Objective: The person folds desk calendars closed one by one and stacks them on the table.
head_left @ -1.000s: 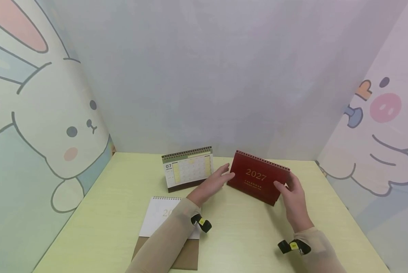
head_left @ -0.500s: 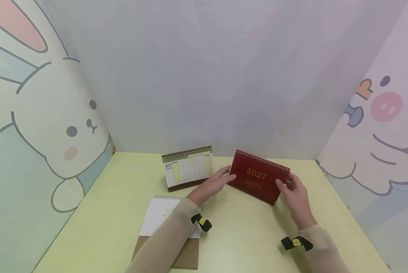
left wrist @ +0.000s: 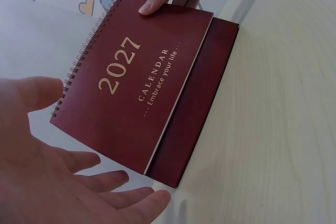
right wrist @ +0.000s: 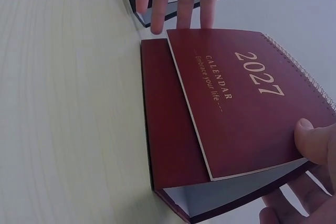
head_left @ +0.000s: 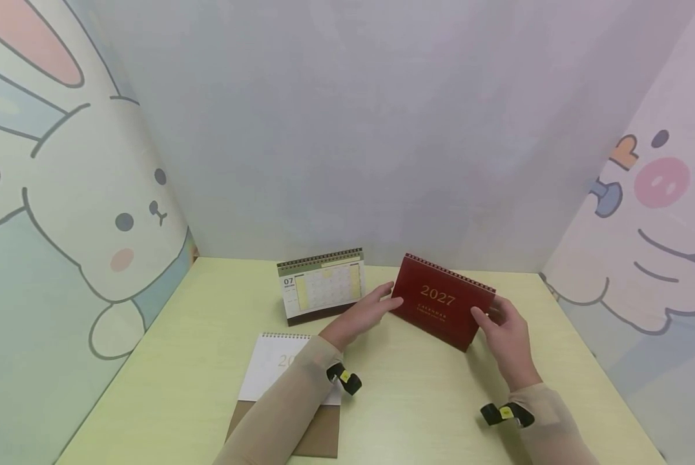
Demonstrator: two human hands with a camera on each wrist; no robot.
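A dark red 2027 desk calendar (head_left: 440, 303) stands tent-like on the table, its spiral binding along the top. My right hand (head_left: 509, 342) grips its right end, thumb (right wrist: 312, 140) on the cover and fingers behind the front panel, reaching into the open side. At the opposite end my left hand (head_left: 359, 318) is held with fingers spread, fingertips close to the calendar's left edge and nothing in its grasp. The left wrist view shows the left palm (left wrist: 47, 166) facing the red cover (left wrist: 131, 82).
Left of the red calendar stands another desk calendar (head_left: 324, 292) with a month page showing. A white calendar on a brown base (head_left: 266, 371) lies nearer, partly under my left sleeve. Cartoon-printed walls (head_left: 336, 129) enclose the pale table (head_left: 417, 413) at the back and sides.
My right hand and wrist have shifted slightly to the right, the thumb sliding a little toward the cover's right edge. The left hand and the calendars look nearly unchanged.
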